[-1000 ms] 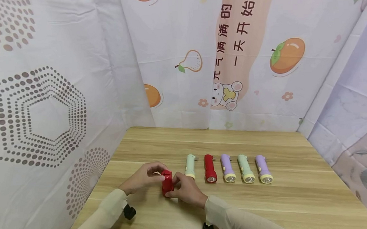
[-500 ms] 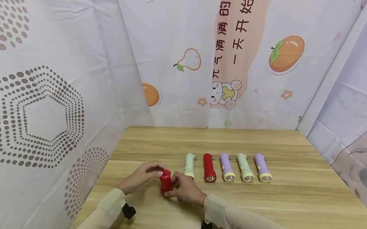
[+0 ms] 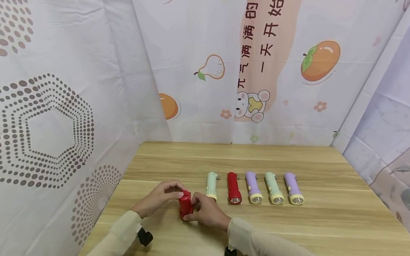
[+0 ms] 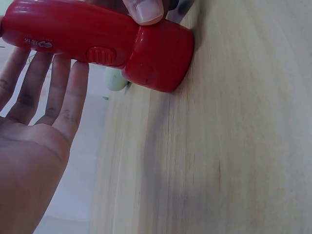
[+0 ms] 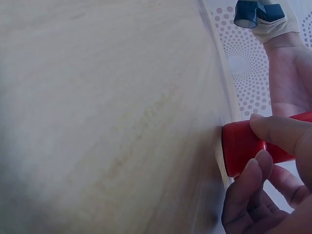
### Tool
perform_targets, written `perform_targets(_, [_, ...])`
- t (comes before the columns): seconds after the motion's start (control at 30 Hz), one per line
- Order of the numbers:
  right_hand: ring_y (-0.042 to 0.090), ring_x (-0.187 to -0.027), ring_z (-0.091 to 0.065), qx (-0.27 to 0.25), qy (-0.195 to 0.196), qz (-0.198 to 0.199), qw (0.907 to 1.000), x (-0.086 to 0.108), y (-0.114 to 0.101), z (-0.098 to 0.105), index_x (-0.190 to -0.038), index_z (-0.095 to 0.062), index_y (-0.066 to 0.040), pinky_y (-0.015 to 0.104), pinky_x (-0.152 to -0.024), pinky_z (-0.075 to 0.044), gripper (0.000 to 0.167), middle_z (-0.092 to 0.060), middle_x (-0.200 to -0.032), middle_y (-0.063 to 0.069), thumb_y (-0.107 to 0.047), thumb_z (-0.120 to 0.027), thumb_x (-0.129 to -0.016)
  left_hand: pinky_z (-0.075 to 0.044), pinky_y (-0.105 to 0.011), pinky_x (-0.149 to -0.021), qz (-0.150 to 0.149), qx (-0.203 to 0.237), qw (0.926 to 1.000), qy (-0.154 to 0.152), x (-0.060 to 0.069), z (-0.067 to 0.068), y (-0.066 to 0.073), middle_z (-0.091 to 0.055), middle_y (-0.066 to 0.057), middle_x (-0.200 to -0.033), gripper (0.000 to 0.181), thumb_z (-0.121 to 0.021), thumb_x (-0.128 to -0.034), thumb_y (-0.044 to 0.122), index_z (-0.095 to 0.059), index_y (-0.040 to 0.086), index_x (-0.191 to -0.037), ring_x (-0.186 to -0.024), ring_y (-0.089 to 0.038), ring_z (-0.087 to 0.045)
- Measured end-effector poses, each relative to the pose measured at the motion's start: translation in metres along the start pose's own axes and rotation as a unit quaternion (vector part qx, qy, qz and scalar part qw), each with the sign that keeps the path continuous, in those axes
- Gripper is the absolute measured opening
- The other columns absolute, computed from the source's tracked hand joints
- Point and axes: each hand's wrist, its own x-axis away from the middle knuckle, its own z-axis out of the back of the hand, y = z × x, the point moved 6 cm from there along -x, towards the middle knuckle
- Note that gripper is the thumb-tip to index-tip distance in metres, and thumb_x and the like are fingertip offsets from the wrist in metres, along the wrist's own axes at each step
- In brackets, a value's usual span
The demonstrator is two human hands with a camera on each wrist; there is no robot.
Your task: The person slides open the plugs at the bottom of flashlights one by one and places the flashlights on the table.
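A red flashlight (image 3: 185, 204) stands upright, head down on the wooden table, between my two hands. My left hand (image 3: 161, 198) holds its upper end between thumb and fingertips. In the left wrist view, the sliding switch (image 4: 101, 56) on the flashlight shows, and the left fingers (image 4: 73, 90) reach out behind the body. Low down, my right hand (image 3: 210, 210) pinches the wide head with thumb and fingers, also seen in the right wrist view around the red head (image 5: 240, 148). The lens faces the tabletop and is hidden.
To the right lies a row of flashlights: pale green (image 3: 211, 184), red (image 3: 233, 187), purple (image 3: 253, 185), another green (image 3: 273, 186) and another purple (image 3: 293, 187). The first green one is close behind my right hand. Patterned curtains (image 3: 197, 116) hang around the table (image 3: 303, 231).
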Motion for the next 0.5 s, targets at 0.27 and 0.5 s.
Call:
perform_targets(0.27, [0.013,-0.086,-0.058,-0.010,-0.003,-0.002,0.9999,-0.0012,0.0013,-0.0006,-0.096,-0.058,-0.013,0.028,-0.068,-0.049,0.039,-0.069,-0.099,-0.008,-0.022,-0.092,-0.079,-0.050,-0.043,-0.098,0.002,0.012,0.9998,0.016,-0.0002,0.0007,-0.0019,-0.069,-0.010,-0.117,0.020,-0.068,-0.0999,0.017,-0.068,0.002,-0.114,-0.111,-0.027,-0.062])
perform_targets(0.5, [0.014,-0.087,-0.061,-0.012,0.003,0.004,0.9999,-0.0014,0.0022,-0.0021,-0.095,-0.057,-0.013,0.028,-0.069,-0.049,0.040,-0.069,-0.097,-0.008,-0.021,-0.092,-0.078,-0.049,-0.048,-0.098,0.008,0.019,0.9993,0.032,0.0010,0.0002,-0.0003,-0.069,-0.011,-0.114,0.022,-0.072,-0.0973,0.016,-0.068,0.000,-0.111,-0.109,-0.028,-0.062])
